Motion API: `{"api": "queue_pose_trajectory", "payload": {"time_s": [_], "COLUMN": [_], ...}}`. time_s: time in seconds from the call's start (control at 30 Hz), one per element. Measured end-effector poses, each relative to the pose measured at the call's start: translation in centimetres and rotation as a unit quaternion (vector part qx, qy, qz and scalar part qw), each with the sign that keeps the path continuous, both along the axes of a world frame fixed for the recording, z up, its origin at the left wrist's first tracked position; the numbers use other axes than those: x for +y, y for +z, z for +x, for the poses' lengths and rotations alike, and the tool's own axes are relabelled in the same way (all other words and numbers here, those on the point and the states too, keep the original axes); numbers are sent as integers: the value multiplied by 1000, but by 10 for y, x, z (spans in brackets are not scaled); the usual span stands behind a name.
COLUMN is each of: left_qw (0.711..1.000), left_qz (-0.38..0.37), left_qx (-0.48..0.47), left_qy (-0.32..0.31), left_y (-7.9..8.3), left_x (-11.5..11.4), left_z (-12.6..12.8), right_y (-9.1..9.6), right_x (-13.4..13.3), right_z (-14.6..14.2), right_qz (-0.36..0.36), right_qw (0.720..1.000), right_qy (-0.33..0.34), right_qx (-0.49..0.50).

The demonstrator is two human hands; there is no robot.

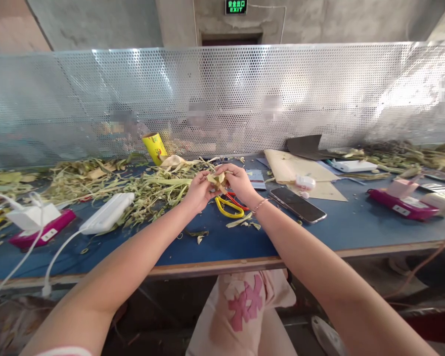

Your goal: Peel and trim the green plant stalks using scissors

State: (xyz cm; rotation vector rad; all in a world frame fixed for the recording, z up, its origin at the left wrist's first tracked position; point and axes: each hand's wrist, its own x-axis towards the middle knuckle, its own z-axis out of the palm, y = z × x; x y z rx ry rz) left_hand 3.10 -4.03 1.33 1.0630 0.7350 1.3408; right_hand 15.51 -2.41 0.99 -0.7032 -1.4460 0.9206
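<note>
My left hand [201, 192] and my right hand [236, 180] meet above the middle of the blue table. Between their fingers is a small folded piece of pale yellow-green dried leaf [217, 182], gripped from both sides. Its exact shape is partly covered by my fingers. Just below and to the right lie scissors with yellow and red handles [230, 207]; their blades are hidden under my hands. A heap of dried leaf strips [163, 185] spreads to the left, close to my left hand. Leaf scraps [241, 220] rest near the scissors.
To the right are a black phone [298, 203], an earbud case [305, 183] and brown paper [292, 168]. On the left stand a white power bank [109, 212] with a cable and a magenta power strip [42, 232]. A perforated metal screen [230, 99] borders the back.
</note>
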Motion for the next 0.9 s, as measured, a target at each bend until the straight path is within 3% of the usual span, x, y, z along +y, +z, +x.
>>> {"api": "queue_pose_trajectory", "payload": {"time_s": [0.17, 0.6, 0.9], "left_qw": [1000, 998, 998], "left_qz": [-7, 67, 63], "left_qx": [-14, -2, 11], "left_qy": [-11, -22, -16], "left_y": [1, 1, -1], "left_x": [2, 1, 0], "left_z": [-3, -3, -1], "right_y": [2, 5, 6], "right_x": [-3, -6, -10], "right_z": [1, -3, -3], "right_qz": [19, -28, -41], "right_qw": [999, 998, 995], "right_qy": [24, 49, 84], "right_qx": [11, 35, 39]}}
